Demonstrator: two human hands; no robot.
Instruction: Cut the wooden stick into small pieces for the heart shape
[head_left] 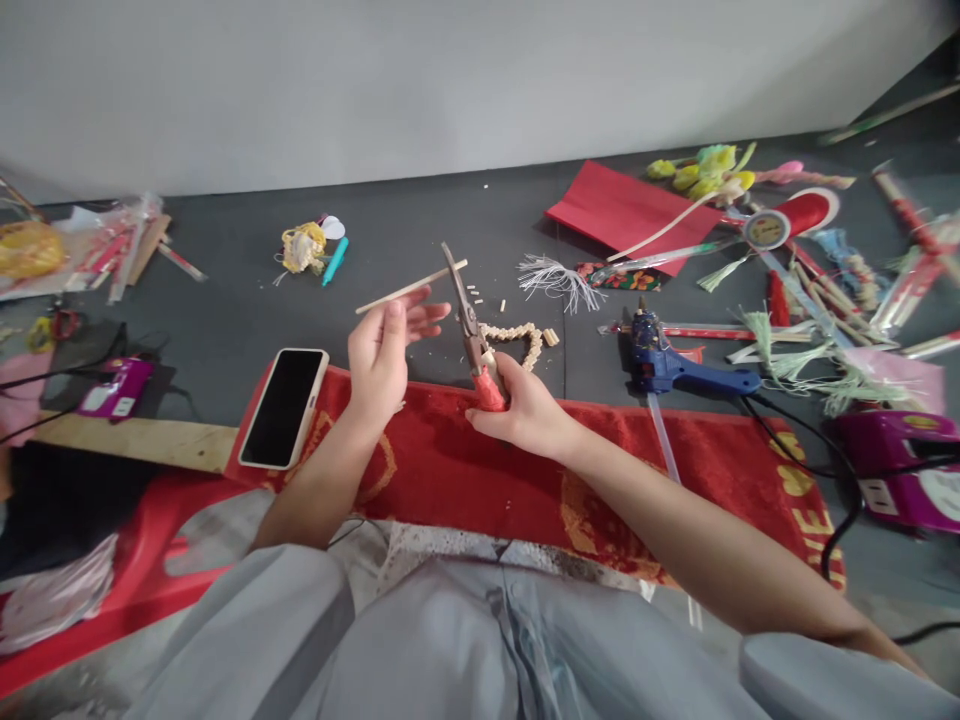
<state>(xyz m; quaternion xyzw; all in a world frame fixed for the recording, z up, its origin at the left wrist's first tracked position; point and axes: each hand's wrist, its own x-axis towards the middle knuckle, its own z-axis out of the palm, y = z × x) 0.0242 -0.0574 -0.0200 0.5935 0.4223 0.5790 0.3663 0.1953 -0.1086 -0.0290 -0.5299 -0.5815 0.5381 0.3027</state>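
Note:
My right hand [517,405] grips a pair of pruning shears [469,325] by the red handles, with the metal blades pointing away from me. To the left is my left hand [386,350], palm turned inward and fingers apart. A thin wooden stick [442,272] runs just beyond its fingers, and they do not appear closed on it. Short cut stick pieces [502,305] lie scattered to the right of the blades. Beyond my right hand, small pale pieces form a curved chain [534,340] on the dark table.
A red towel [480,460] covers the near table edge, with a phone [285,408] at its left. On the right are a blue glue gun [660,365], its cord, red paper [622,215], a ribbon spool [791,218] and tassels. Yellow yarn [304,248] lies at left.

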